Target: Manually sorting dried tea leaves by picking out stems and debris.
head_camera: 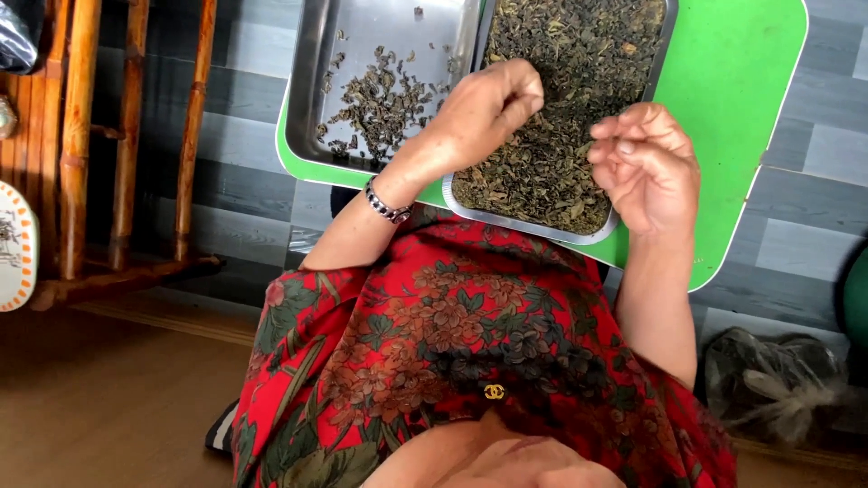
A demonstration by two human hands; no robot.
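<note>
Two metal trays lie on a green board (741,99) on the floor in front of me. The right tray (529,223) is full of dark dried leaves (561,117). The left tray (312,86) holds a thinner scatter of leaves (380,104). My left hand (488,108), with a metal wristband (387,206), hovers over the inner edge of the full tray, fingers closed and pinched. My right hand (646,163) hangs over that tray's right side, fingers curled against the thumb. No leaf shows in either hand. My red flowered garment (452,343) fills the foreground.
Wooden chair legs and rungs (127,136) stand at the left, with a patterned plate (14,244) at the edge. A crumpled dark bag (768,380) lies on the floor at lower right. The floor is grey planks, with brown wood nearer me.
</note>
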